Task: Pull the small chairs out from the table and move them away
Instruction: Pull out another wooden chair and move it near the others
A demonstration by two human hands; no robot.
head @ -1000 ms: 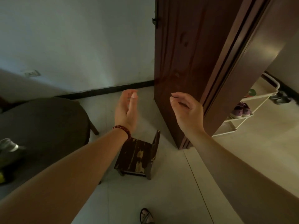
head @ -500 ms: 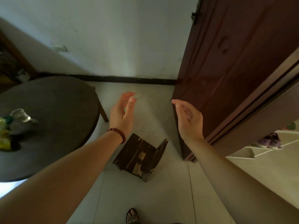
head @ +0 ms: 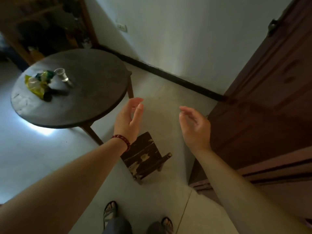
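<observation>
One small dark wooden chair (head: 143,156) with worn paint stands on the pale floor, apart from the round dark table (head: 87,92), which is up and to the left. My left hand (head: 129,119), with a red bead bracelet on the wrist, hovers above the chair, fingers apart and empty. Level with it and to the right, in front of the door, my right hand (head: 194,125) is held out with loosely curled fingers and nothing in it. Neither hand touches the chair.
A brown wooden door (head: 263,98) stands open close on the right. On the table lie a clear plastic cup (head: 62,76) and a yellow-green wrapper (head: 38,83). A dark shelf (head: 42,26) fills the far left corner. My sandalled feet (head: 110,210) are below the chair.
The view has swung left and down, bringing the whole table and my feet into sight. Both hands stay raised and empty, now spread wider apart; the chair has not moved.
</observation>
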